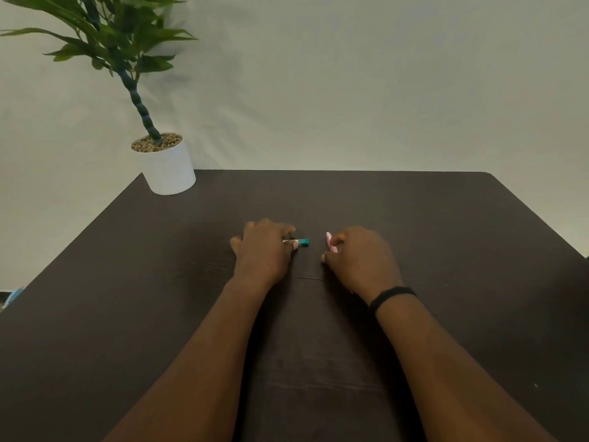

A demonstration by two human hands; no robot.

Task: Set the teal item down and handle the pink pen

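My left hand [263, 250] lies knuckles-up on the dark table [446, 237], its fingers curled round a small white stick with a teal end [302, 241] that pokes out to the right. My right hand [357, 256], a black band on its wrist, pinches a small pink object [330, 241] between thumb and fingers. The two hands sit side by side near the table's middle, a short gap between them. Most of each small object is hidden under the fingers.
A white pot [169, 167] filled with pebbles holds a green leafy plant [111, 36] at the table's far left corner. A pale wall stands behind. The table's far edge runs just beyond the pot.
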